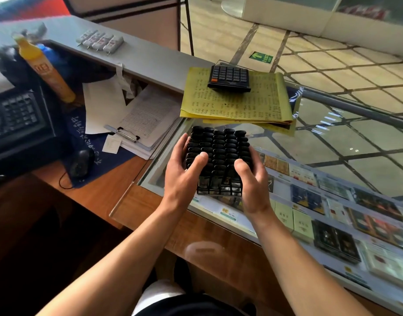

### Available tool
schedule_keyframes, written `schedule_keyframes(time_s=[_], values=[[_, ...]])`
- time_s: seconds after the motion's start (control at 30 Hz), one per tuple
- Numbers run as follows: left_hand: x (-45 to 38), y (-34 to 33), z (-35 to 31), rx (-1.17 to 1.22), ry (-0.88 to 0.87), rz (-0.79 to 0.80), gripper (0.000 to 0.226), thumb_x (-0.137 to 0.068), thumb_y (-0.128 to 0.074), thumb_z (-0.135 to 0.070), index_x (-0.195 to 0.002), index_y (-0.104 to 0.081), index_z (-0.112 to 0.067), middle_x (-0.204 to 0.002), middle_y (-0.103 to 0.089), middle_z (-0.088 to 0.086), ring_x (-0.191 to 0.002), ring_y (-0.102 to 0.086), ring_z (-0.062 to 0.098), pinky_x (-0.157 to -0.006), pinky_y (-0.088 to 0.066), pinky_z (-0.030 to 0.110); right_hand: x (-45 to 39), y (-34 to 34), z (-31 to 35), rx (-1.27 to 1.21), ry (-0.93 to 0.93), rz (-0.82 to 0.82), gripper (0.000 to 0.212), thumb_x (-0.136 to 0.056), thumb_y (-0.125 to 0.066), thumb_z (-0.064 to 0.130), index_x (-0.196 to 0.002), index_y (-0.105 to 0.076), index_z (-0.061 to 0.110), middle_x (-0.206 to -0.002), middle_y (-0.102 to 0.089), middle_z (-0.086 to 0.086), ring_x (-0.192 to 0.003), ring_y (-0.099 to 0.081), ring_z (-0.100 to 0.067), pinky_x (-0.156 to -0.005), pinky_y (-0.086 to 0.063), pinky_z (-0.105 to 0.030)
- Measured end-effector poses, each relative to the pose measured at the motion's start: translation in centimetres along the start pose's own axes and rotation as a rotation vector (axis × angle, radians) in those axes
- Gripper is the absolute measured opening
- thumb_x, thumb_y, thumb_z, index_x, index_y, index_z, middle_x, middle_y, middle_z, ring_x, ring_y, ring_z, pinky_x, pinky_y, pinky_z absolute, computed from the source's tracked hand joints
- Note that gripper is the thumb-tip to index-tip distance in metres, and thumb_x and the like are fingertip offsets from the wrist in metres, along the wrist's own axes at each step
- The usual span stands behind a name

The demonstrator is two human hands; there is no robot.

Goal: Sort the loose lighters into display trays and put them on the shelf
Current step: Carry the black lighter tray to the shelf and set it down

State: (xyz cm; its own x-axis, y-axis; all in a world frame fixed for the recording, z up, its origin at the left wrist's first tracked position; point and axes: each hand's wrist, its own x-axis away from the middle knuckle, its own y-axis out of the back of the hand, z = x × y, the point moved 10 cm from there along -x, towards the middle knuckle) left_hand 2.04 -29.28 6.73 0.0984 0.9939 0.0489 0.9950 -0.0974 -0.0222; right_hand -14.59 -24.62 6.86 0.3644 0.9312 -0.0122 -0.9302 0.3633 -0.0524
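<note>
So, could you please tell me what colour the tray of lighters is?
Black: the tray and the lighter tops in it, clearest in the head view.

Both hands, left hand point(184, 166) at nine o'clock and right hand point(251, 176) at three, grip a black plastic grid tray point(218, 190) packed with black-topped lighters point(218, 147) above the glass-topped display counter point(310, 142).

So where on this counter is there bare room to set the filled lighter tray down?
Both hands, left hand and right hand, grip the lighter tray. Bare glass counter lies right of the tray, below the yellow papers that carry the calculator. The wooden ledge near the wrists is bare too. The desk left, around the clipboard, is crowded.
</note>
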Motion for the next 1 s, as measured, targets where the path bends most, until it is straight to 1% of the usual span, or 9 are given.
schedule_keyframes(time_s=[0.13,0.27,0.4,0.53,0.63,0.7,0.77,0.87,1.0], values=[[1.0,-0.6,0.2,0.002,0.005,-0.01,0.073,-0.08,-0.065,-0.044,-0.144,-0.046,-0.014,-0.125,-0.066,0.006,-0.117,-0.063,0.022,-0.1,-0.05,0.053,0.8,0.9,0.7,-0.002,0.03,-0.014,0.048,-0.087,-0.052,0.02,-0.135,-0.055,0.016,-0.118,-0.069,0.006,-0.112,-0.063,-0.01,-0.089,-0.051,-0.022],[2.1,-2.4,-0.9,0.012,-0.03,0.009,0.072,-0.08,-0.063,-0.042,-0.143,-0.045,-0.012,-0.119,-0.068,0.004,-0.112,-0.065,0.019,-0.098,-0.053,0.047,1.8,2.9,1.8,0.007,0.063,-0.043,0.049,-0.087,-0.052,0.019,-0.136,-0.054,0.014,-0.123,-0.066,0.001,-0.116,-0.062,-0.014,-0.093,-0.052,-0.027],[3.6,-5.8,-1.4,0.017,-0.048,0.079,0.072,-0.079,-0.063,-0.041,-0.142,-0.046,-0.011,-0.12,-0.067,0.002,-0.113,-0.064,0.016,-0.099,-0.052,0.045,3.8,6.9,2.5,0.02,0.083,-0.16,0.051,-0.086,-0.055,0.022,-0.136,-0.053,0.016,-0.123,-0.065,0.003,-0.114,-0.061,-0.008,-0.09,-0.049,-0.019],[6.2,-10.3,-1.7,0.026,-0.074,0.158,0.071,-0.078,-0.063,-0.04,-0.141,-0.048,-0.011,-0.124,-0.066,0.003,-0.115,-0.063,0.016,-0.102,-0.05,0.045,6.5,12.1,3.3,0.018,0.101,-0.283,0.055,-0.085,-0.057,0.024,-0.139,-0.049,0.017,-0.131,-0.061,0.003,-0.122,-0.057,-0.01,-0.101,-0.047,-0.029],[8.7,-14.3,-2.3,0.049,-0.097,0.229,0.073,-0.078,-0.063,-0.038,-0.143,-0.045,-0.01,-0.129,-0.063,0.002,-0.119,-0.06,0.013,-0.105,-0.048,0.039,8.9,16.2,4.3,0.029,0.12,-0.337,0.051,-0.087,-0.057,0.024,-0.137,-0.052,0.016,-0.128,-0.063,0.004,-0.12,-0.058,-0.009,-0.099,-0.048,-0.027],[10.4,-17.0,-2.7,0.074,-0.108,0.285,0.074,-0.08,-0.063,-0.036,-0.146,-0.042,-0.01,-0.135,-0.06,0.005,-0.124,-0.058,0.015,-0.107,-0.047,0.041,10.5,19.1,4.8,0.029,0.129,-0.394,0.055,-0.085,-0.06,0.03,-0.138,-0.051,0.015,-0.13,-0.062,0.003,-0.121,-0.058,-0.01,-0.1,-0.048,-0.028],[12.0,-19.8,-2.8,0.095,-0.115,0.35,0.072,-0.081,-0.063,-0.034,-0.147,-0.041,-0.013,-0.137,-0.059,0.005,-0.126,-0.056,0.017,-0.107,-0.046,0.044,12.2,21.9,5.3,0.042,0.137,-0.456,0.065,-0.082,-0.06,0.039,-0.141,-0.048,0.015,-0.135,-0.059,0.0,-0.125,-0.054,-0.012,-0.106,-0.045,-0.036],[14.5,-23.7,-3.0,0.113,-0.118,0.456,0.067,-0.083,-0.064,-0.032,-0.146,-0.043,-0.017,-0.132,-0.061,-0.001,-0.123,-0.058,0.014,-0.1,-0.05,0.033,14.6,25.8,6.0,0.053,0.134,-0.523,0.065,-0.082,-0.059,0.039,-0.142,-0.047,0.017,-0.137,-0.058,-0.001,-0.128,-0.053,-0.015,-0.109,-0.043,-0.044],[17.8,-28.8,-3.2,0.152,-0.1,0.616,0.057,-0.087,-0.059,-0.018,-0.142,-0.046,-0.017,-0.125,-0.064,-0.003,-0.116,-0.062,0.01,-0.087,-0.051,0.021,18.5,30.4,6.6,0.073,0.138,-0.682,0.06,-0.082,-0.06,0.037,-0.139,-0.051,0.02,-0.132,-0.061,0.0,-0.124,-0.056,-0.014,-0.105,-0.046,-0.037]])
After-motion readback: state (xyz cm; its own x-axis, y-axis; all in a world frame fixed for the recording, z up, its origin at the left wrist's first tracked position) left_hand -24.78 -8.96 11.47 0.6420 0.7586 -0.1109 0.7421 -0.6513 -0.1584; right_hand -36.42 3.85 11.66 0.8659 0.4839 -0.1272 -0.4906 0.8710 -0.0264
